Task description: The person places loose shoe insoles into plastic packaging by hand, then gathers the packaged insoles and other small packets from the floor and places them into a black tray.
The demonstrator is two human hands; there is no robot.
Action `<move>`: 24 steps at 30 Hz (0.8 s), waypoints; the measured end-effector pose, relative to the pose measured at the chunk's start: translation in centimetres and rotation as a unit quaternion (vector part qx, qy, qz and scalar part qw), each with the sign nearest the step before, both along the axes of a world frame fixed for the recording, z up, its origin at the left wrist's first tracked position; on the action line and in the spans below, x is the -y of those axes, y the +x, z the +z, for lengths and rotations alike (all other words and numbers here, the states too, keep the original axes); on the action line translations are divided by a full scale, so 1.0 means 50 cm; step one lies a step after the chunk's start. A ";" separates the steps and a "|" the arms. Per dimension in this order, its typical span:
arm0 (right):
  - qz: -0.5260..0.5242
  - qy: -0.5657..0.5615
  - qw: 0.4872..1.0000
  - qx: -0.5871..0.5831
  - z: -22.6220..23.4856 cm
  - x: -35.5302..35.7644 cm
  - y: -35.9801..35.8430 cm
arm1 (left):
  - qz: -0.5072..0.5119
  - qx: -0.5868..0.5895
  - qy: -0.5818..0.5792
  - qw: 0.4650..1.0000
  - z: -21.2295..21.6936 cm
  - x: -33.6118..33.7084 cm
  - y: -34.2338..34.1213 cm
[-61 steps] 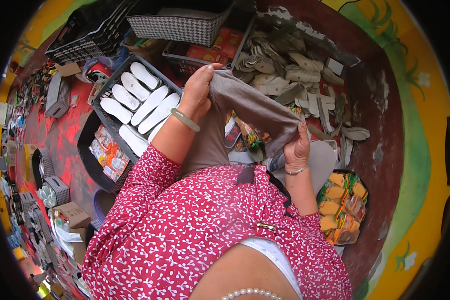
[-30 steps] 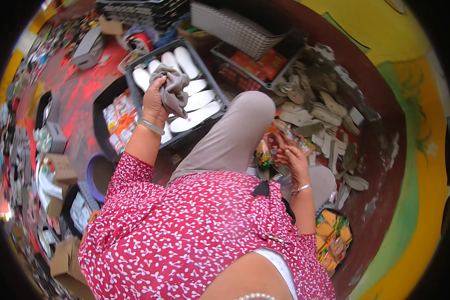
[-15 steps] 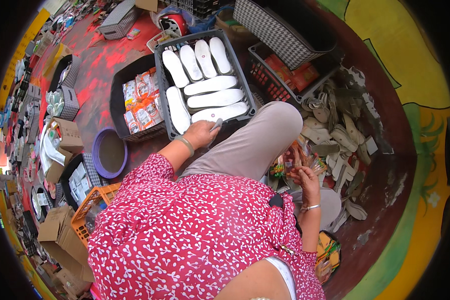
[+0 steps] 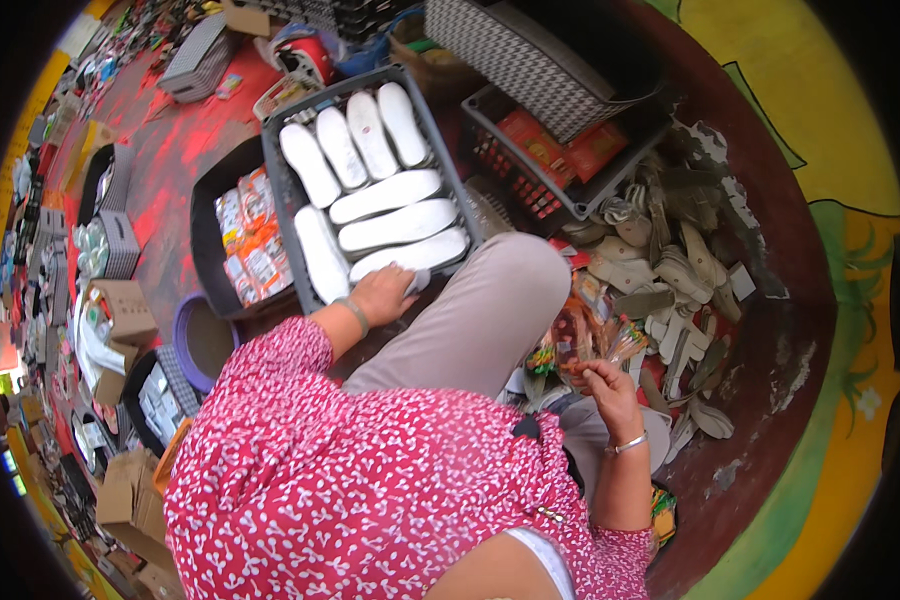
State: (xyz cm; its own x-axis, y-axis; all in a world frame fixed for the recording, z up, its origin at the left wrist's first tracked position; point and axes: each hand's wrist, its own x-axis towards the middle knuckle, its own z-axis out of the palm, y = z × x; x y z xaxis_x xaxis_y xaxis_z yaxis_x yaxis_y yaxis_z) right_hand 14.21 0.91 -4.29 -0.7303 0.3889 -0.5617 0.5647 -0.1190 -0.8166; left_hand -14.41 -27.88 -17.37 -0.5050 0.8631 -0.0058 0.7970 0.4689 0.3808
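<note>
White shoe insoles (image 4: 399, 226) lie in rows in a dark grey plastic crate (image 4: 283, 222) in front of me. My left hand (image 4: 380, 296) is at the crate's near edge, its fingertips against the nearest insole. A small grey piece, perhaps cloth, (image 4: 419, 282) is held under its thumb side. On the right, my right hand (image 4: 613, 392) pinches the edge of a clear plastic bag (image 4: 575, 338) with reddish-brown contents. Beside that bag is a bundle of thin sticks with coloured tips (image 4: 625, 343).
Loose insoles (image 4: 670, 290) are piled against the wall at right. A black bin with orange-and-white packets (image 4: 255, 240) stands left of the crate, near a purple basin (image 4: 206, 343). Beyond are a black crate with red boxes (image 4: 560, 150) and a houndstooth bin (image 4: 515, 65). My bent knee (image 4: 525, 270) separates the hands.
The view has shifted, so the crate appears farther left. My left fingers now lie flatter along the nearest insole, the grey piece pressed lower. My right hand keeps its pinch on the bag.
</note>
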 end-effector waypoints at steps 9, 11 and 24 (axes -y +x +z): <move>0.110 0.153 0.982 0.010 -0.015 -0.099 -0.075 | 0.007 0.046 -0.064 0.997 0.006 -0.008 -0.006; 0.149 0.184 0.972 0.007 0.001 -0.097 -0.073 | 0.008 0.028 -0.002 1.000 -0.011 -0.002 -0.008; 0.330 0.165 0.920 -0.136 0.114 -0.004 0.007 | 0.017 0.008 -0.070 0.997 -0.062 0.033 -0.016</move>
State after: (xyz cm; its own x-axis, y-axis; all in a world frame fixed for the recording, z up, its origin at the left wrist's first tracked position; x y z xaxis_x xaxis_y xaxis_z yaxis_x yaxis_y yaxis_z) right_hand 14.57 1.09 1.42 -0.9645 -0.0725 -0.2541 0.1948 0.4548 -0.8691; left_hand -15.24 -29.54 -20.46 -0.5335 0.8353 -0.1330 0.7736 0.5454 0.3226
